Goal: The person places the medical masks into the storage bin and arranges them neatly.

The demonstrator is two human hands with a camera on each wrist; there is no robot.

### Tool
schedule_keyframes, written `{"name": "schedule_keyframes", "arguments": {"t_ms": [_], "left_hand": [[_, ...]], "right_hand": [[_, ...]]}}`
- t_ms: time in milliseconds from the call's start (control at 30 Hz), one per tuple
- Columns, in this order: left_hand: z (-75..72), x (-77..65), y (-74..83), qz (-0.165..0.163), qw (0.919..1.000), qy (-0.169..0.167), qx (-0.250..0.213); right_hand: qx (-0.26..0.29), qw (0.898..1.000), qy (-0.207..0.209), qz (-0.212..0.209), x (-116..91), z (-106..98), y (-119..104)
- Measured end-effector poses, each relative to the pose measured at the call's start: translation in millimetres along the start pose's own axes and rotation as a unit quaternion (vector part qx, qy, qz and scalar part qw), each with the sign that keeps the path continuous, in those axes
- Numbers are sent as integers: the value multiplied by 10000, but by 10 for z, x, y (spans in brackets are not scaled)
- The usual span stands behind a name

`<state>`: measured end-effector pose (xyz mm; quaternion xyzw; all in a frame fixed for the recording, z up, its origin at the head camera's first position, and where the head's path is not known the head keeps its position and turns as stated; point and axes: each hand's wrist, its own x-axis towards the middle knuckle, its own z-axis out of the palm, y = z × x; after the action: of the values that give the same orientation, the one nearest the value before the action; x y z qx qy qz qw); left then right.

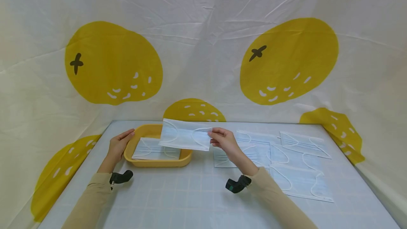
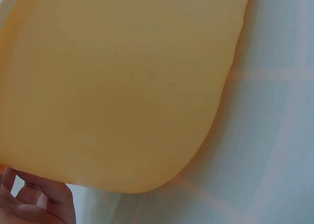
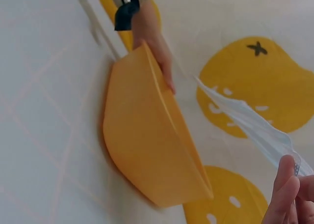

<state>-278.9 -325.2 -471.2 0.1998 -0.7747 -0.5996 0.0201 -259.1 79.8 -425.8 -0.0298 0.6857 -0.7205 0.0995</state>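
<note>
My right hand [image 1: 225,143] pinches a pale blue face mask [image 1: 184,135] by its right end, between thumb and fingers. The mask hangs spread out above the right part of a yellow tray [image 1: 159,163], its white ear loops showing. Inside the tray lies at least one more mask [image 1: 154,148], flat and partly covered by the raised one. At the tray's left end my left hand [image 1: 117,147] grips the rim. In the left wrist view the tray wall [image 2: 122,96] fills most of the picture, with the curled left fingers [image 2: 54,197] at its lower edge.
Several masks lie flat and partly overlapping on the table's right side, among them one at the far right [image 1: 303,144] and one nearer the front [image 1: 302,183]. A white curtain [image 1: 203,63] with yellow fruit prints hangs behind the table. Each wrist wears a black camera [image 1: 236,184].
</note>
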Motion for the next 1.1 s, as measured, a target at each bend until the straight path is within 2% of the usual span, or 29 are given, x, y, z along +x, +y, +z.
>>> {"name": "schedule_keyframes", "arguments": {"t_ms": [200,367,600,1100], "left_hand": [[16,-4,-11,-33,9999,-4,126],[29,-19,-28,-98,9999,9,85],[41,-2,16,34,9996,106,267],[29,-12,33,55,9997,153,192]], "right_hand": [[33,10000,-64,31,49,97,4],[-141,9998,-74,141,84,184,35],[-401,9988,-141,244,157,342,8],[-499,9965,-579,332,243,624,32]]}}
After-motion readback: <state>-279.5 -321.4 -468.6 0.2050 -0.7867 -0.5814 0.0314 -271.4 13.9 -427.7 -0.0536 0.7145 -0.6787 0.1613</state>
